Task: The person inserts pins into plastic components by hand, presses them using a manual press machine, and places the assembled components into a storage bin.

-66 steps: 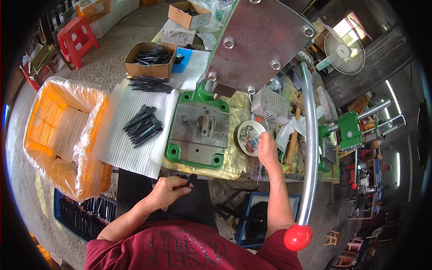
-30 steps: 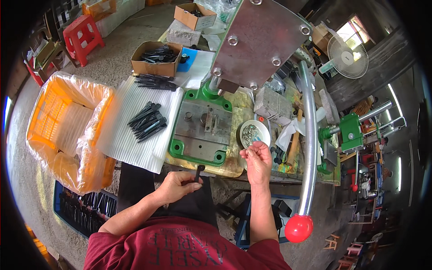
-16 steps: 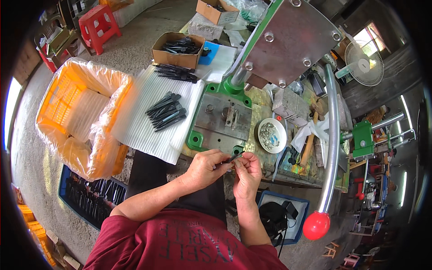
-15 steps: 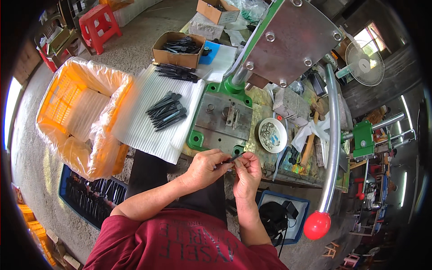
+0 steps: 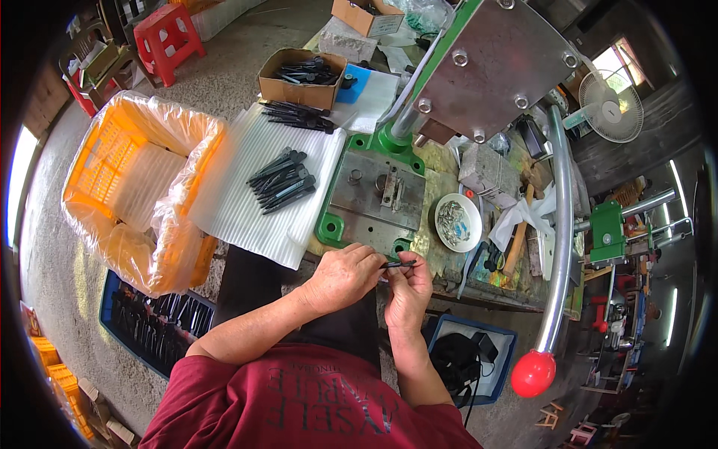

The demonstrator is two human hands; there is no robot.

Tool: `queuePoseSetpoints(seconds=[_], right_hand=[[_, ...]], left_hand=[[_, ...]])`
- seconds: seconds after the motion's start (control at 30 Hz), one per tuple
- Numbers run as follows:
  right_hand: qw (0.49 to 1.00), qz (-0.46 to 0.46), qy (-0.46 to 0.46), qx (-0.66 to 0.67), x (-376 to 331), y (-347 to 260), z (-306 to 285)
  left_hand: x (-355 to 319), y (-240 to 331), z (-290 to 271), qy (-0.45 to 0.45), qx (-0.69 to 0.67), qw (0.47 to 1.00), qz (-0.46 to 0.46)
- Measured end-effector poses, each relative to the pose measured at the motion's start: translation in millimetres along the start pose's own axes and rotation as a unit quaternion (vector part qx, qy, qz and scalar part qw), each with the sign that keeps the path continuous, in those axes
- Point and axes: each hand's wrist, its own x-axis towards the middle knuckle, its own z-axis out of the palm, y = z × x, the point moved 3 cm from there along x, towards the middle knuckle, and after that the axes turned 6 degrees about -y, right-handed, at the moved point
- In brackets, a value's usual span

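Observation:
A slim black stick-like part (image 5: 399, 263) is held between my two hands, just in front of the green press base (image 5: 329, 227). The fingers of my left hand (image 5: 345, 275) are closed round one end of it. My right hand (image 5: 408, 290) pinches the other end between thumb and fingers. Past my hands, a steel fixture (image 5: 391, 191) is fixed on the press's flat plate. To its right stands a white bowl (image 5: 458, 222) of small metal pieces. Similar black parts (image 5: 283, 181) lie in a bunch on white foam sheeting (image 5: 232, 206) to the left.
A plastic-lined orange crate (image 5: 112, 165) stands at the left. The press's long steel lever (image 5: 558, 247) with its red ball knob (image 5: 533, 373) comes down on the right. Behind the foam is a cardboard box (image 5: 303, 91) of black parts. A hammer (image 5: 519, 238) lies beyond the bowl.
The black part has turned from a slant to nearly level between my hands. Both hands stay close together in front of the press. The whole view has shifted slightly.

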Motion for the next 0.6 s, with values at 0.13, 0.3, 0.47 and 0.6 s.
queuePoseSetpoints(seconds=[0.13, 0.3, 0.47, 0.6], right_hand=[[1.0, -0.001, -0.009, 0.0, 0.3, 0.0, 2.5], [1.0, -0.008, -0.022, 0.001, 0.6, 0.0, 4.2], [0.999, 0.007, -0.039, -0.01, 2.3, -3.8, 3.2], [0.991, 0.019, -0.102, -0.088, 6.7, -5.3, -0.7]], left_hand=[[0.0, -3.4, 0.9, -0.012, 0.007, 1.0, -0.013], [-1.4, -6.6, -0.3, -0.016, -0.024, 0.999, -0.032], [-2.5, -9.2, -0.7, -0.022, -0.047, 0.998, -0.035], [-3.1, -9.8, -1.9, -0.037, -0.05, 0.997, -0.041]])
